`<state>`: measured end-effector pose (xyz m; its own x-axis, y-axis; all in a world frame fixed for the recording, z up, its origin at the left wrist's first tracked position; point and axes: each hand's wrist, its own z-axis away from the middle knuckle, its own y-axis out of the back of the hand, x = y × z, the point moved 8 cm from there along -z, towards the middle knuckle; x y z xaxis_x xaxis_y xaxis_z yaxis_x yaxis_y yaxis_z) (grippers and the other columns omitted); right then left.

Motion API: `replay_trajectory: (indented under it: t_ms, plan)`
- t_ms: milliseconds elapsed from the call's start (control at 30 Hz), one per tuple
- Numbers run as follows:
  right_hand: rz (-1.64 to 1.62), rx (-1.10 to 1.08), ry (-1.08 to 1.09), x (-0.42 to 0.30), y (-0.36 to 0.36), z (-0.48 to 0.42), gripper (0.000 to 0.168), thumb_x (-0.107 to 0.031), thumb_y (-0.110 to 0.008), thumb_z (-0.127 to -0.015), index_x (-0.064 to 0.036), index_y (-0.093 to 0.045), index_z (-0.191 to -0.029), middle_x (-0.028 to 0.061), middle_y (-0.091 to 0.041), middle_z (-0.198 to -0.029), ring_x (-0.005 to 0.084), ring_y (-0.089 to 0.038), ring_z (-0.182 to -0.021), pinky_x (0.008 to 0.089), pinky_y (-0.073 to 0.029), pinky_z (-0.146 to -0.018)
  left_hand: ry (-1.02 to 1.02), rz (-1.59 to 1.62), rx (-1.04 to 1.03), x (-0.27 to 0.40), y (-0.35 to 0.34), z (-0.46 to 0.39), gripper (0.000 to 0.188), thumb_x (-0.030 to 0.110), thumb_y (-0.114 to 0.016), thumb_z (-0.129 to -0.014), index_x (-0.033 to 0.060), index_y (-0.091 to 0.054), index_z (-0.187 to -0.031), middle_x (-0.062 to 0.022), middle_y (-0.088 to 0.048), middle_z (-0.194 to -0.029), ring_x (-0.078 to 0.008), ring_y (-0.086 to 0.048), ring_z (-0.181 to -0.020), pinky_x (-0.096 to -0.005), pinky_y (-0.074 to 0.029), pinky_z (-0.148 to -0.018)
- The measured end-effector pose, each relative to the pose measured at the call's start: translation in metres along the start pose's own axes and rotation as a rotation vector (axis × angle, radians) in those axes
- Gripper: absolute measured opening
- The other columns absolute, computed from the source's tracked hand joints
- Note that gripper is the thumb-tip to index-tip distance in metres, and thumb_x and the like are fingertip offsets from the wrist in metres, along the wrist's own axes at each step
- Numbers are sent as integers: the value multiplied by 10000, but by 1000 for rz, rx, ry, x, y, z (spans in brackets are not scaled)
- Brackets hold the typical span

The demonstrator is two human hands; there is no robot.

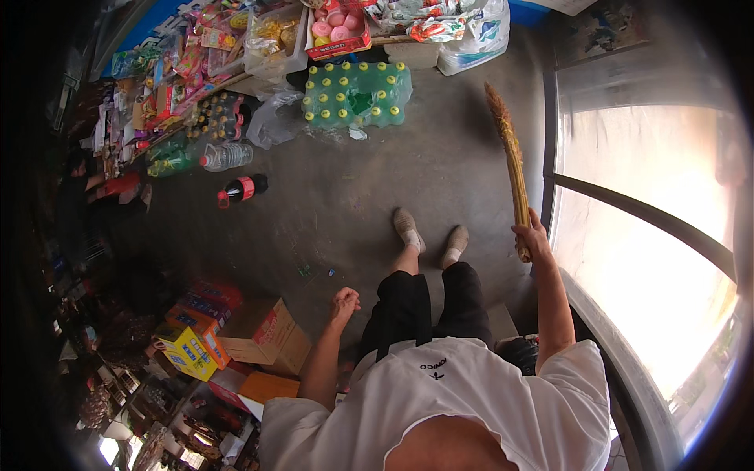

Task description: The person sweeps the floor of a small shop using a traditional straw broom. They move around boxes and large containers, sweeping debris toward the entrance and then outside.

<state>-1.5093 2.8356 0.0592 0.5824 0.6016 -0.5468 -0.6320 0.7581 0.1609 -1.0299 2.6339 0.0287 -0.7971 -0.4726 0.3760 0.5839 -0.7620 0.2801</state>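
On the right, my right hand (532,235) is closed around the thick lower end of a long bundle of dried straw stalks (513,159). The bundle points away from me, tapering to a reddish-brown bushy tip, with yellow binding along its upper part. My left hand (346,301) is held over the floor beside my left knee, fingers curled in, with nothing visible in it. Nearest to that hand are cardboard cartons (256,332), lower and to the left.
A shrink-wrapped pack of green bottles (356,97) stands ahead, near a low display of packaged goods (206,53). A cola bottle (242,189) and a large clear bottle (228,156) lie on the floor (330,194). Framed glass (636,235) borders the right. Another person's arm (94,181) shows far left.
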Motion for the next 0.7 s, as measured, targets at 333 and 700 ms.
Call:
replay_trajectory:
  t_ms: [333, 700]
  plan:
    - [780, 69, 72, 80, -58, -65, 855, -206, -622, -623, -100, -196, -1357, 239, -585, -949, 333, -589, -893, 364, -482, -747, 49, -64, -36, -15, -18, 29, 178, 57, -416, -763, 30, -566, -856, -61, -577, -770, -116, -553, -588, -246, -441, -515]
    - [307, -432, -50, 142, -47, 83, 792, -200, -690, -586, -117, -353, -1298, 160, -558, -1079, 258, -526, -1016, 318, -407, -872, -80, -191, -185, 63, -83, 44, 225, 55, -401, -757, 39, -558, -918, -63, -583, -835, -121, -572, -640, -235, -431, -560]
